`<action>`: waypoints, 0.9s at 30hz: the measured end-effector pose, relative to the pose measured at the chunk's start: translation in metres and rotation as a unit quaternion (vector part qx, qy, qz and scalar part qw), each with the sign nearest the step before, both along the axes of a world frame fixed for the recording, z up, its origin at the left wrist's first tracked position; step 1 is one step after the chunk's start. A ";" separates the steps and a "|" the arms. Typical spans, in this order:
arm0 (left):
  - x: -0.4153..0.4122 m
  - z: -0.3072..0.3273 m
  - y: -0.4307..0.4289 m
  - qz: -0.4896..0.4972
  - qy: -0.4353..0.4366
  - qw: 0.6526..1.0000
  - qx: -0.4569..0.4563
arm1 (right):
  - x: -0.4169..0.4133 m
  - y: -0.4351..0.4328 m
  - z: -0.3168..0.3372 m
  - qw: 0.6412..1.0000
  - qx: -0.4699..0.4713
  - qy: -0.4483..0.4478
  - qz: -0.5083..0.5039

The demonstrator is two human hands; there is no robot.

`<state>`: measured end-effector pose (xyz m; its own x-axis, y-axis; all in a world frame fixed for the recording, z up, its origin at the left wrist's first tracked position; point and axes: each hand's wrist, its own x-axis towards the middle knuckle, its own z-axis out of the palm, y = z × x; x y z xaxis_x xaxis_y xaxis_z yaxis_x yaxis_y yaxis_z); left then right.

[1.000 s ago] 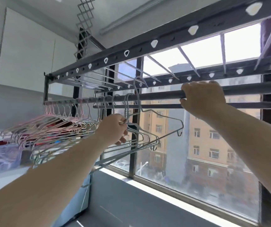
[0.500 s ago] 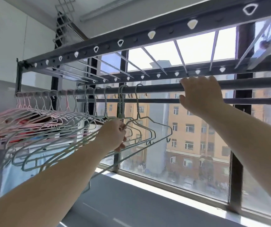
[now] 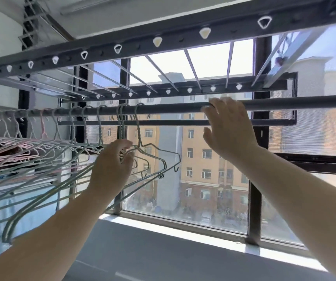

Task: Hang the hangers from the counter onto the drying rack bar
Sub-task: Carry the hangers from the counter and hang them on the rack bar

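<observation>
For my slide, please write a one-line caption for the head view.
Left hand holds green wire hangers hooked on the drying rack bar; right hand touches the bar.

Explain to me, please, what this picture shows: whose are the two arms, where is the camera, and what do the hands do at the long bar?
No machine here: the two bare arms are a person's, and the single camera sits on that person's head, looking up toward a window. The drying rack bar carries a row of wire hangers by their hooks: pink hangers far left, green hangers nearer the middle. The left hand grips the rightmost green hangers just below their twisted necks. The right hand is open; its fingertips rest on the bar and hold nothing. A grey counter runs below the window.
</observation>
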<state>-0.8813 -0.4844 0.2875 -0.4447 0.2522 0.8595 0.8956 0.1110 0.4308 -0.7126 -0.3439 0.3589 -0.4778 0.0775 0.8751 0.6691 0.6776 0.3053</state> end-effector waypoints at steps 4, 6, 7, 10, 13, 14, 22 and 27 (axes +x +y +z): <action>0.027 -0.007 0.017 -0.044 0.045 0.998 -0.011 | 0.018 0.013 -0.022 1.000 -0.006 0.002 0.016; 0.043 -0.013 0.030 -0.092 0.031 0.995 -0.028 | 0.031 0.022 -0.032 1.000 -0.018 -0.004 0.009; 0.051 -0.016 0.038 -0.126 0.016 0.991 -0.041 | 0.039 0.026 -0.036 0.999 -0.030 -0.014 -0.001; 0.077 -0.024 0.065 -0.195 -0.017 0.974 -0.116 | 0.071 0.045 -0.052 0.996 -0.077 -0.046 -0.030; 0.113 -0.037 0.099 -0.242 -0.051 0.948 -0.202 | 0.117 0.065 -0.071 0.988 -0.131 -0.066 -0.052; 0.127 -0.043 0.113 -0.258 -0.061 0.939 -0.218 | 0.135 0.074 -0.078 0.985 -0.148 -0.071 -0.061; 0.297 -0.087 0.220 -0.402 -0.109 0.872 -0.257 | 0.332 0.128 -0.145 0.936 -0.296 -0.043 -0.187; 0.418 -0.127 0.269 -0.482 -0.098 0.818 -0.296 | 0.471 0.131 -0.188 0.859 -0.399 0.024 -0.319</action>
<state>-0.4632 -0.2157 0.1602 0.0921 0.9142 0.3947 0.6092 -0.3653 0.7039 -0.2418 -0.2134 0.1714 -0.0799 0.8954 0.4379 0.9811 0.1483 -0.1242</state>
